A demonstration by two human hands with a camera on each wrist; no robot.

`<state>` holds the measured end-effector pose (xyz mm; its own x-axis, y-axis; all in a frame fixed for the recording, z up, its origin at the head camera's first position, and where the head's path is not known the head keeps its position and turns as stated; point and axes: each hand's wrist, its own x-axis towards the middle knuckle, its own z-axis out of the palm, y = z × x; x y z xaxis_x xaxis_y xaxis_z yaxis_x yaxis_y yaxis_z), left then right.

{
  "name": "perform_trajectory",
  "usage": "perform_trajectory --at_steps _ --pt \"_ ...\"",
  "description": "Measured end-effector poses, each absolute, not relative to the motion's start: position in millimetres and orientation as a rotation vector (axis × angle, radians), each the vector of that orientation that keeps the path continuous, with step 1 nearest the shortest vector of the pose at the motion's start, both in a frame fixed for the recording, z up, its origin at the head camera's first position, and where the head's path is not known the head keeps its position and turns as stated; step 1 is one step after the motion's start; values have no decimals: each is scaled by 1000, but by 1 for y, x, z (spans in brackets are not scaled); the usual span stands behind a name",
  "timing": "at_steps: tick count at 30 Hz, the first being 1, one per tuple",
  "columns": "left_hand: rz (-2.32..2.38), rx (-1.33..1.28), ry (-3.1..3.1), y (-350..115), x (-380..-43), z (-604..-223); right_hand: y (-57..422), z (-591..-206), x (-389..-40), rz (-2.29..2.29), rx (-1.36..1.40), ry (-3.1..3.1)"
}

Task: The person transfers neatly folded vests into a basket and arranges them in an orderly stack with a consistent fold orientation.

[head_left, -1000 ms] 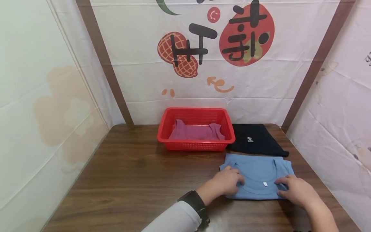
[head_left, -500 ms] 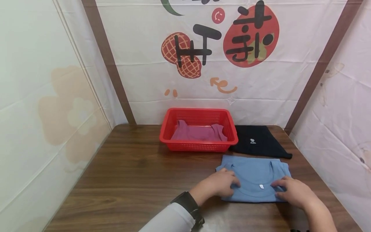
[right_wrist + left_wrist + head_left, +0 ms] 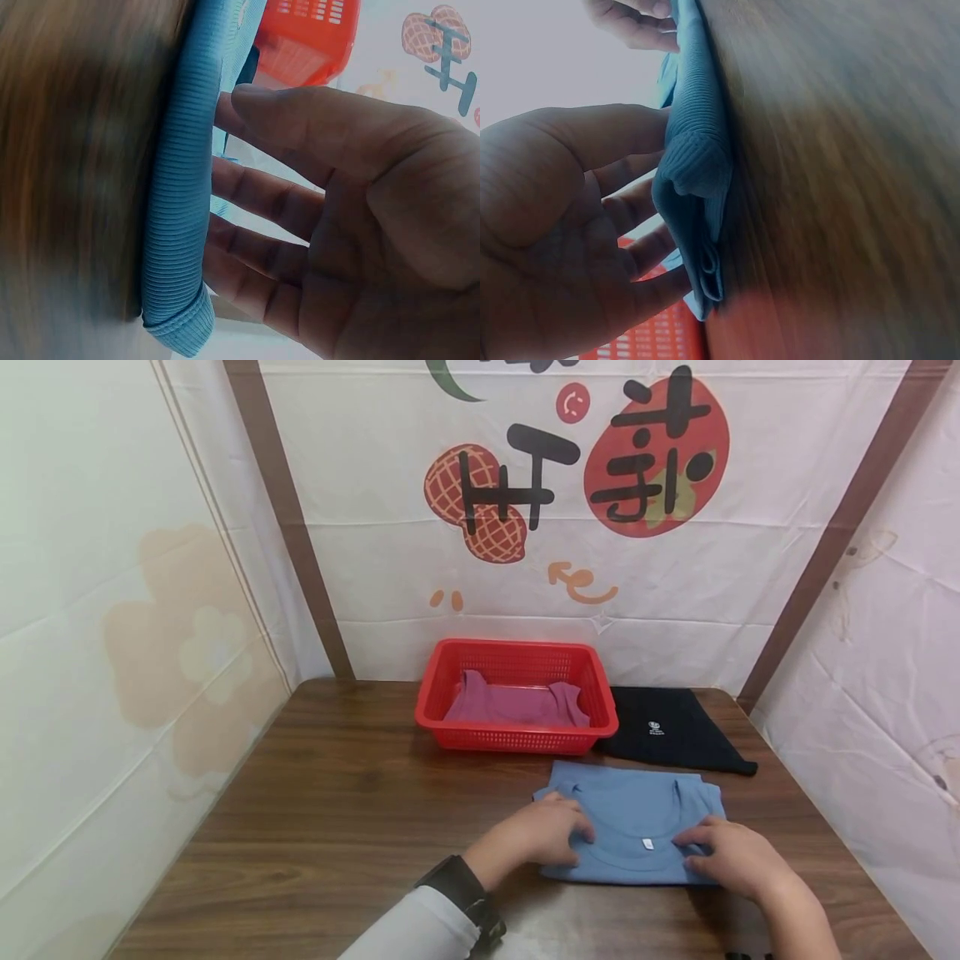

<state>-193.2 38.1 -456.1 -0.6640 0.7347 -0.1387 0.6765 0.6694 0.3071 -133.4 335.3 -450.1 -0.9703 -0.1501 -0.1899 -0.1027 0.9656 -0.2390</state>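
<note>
A folded blue shirt lies flat on the table, its round neckline and small white tag facing up. My left hand rests on its left side, fingers spread over the cloth. On the right side lies my right hand, its thumb and fingertips touching the top layer. Both wrist views show the shirt's ribbed, layered edge low against the wood. In the right wrist view the fingers reach over the shirt with a gap under the palm; neither hand wraps around it.
Behind the shirt stands a red plastic basket with a folded mauve garment inside. A black folded garment with a small white print lies right of the basket. Printed white cloth walls enclose the wooden table at the back and sides.
The blue shirt has slid left across the table, with both hands on it moving along. The basket and the black garment have stayed in place, while the head view has shifted slightly.
</note>
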Motion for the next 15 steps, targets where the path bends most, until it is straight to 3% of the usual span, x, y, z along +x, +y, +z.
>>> perform_trajectory --at_steps 15 --pt "291 1022 2698 25 -188 -452 312 -446 -138 -352 -177 2871"
